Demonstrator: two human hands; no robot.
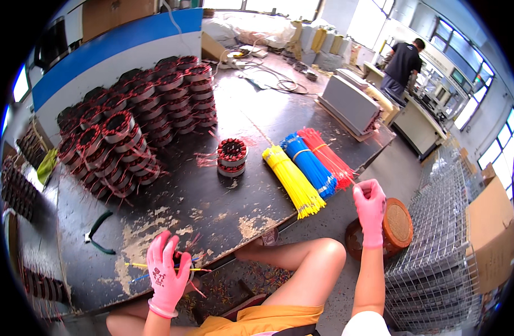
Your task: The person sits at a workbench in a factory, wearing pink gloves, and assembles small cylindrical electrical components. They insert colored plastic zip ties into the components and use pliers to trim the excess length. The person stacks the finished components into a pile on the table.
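Note:
My left hand [166, 274], in a pink glove, is closed around a motor stator [177, 256] at the table's front edge. The hand hides most of it; yellow, blue and red wires stick out on both sides. My right hand [370, 210], gloved alike, pinches a thin red wire [353, 181] at the near end of the red wire bundle [324, 157]. A blue wire bundle [308, 165] and a yellow wire bundle [293, 182] lie left of it, each tied with a band. Two stacked stators [231, 157] stand mid-table.
Tall stacks of stators [150, 101] fill the table's far left. Green-handled cutters [100, 234] lie at the left. Beyond the bundles stands a grey box [349, 103]. A round wooden stool [398, 224] and wire cages [430, 241] are at my right. A person [402, 67] works at a machine behind.

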